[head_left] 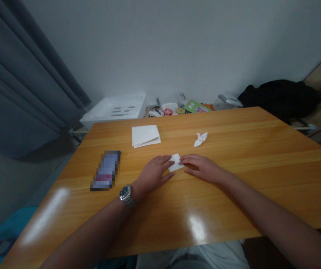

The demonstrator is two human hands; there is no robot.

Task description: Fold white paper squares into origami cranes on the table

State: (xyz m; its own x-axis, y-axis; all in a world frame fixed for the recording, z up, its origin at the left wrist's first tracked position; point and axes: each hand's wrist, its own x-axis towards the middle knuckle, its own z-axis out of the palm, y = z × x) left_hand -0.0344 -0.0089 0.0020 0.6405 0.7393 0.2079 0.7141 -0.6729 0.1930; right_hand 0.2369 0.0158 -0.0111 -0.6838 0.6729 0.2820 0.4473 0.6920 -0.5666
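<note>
Tabletop (241,149) was wood or wood-look laminate, honey-coloured, smooth, glossy, with bright glare patches. Folded square (176,163) was white paper, matt. Paper crane (200,139) was same matt white paper, crisply creased. Paper stack (145,136) looked smooth, matt. Wristwatch (126,195) was polished metal, shiny link bracelet. Curtain (23,74) was grey cloth, matt, softly pleated. Slotted box (112,111) looked like white plastic, smooth. Bag (278,98) was black cloth, dull. Wall (163,45) was smooth, matt.
</note>
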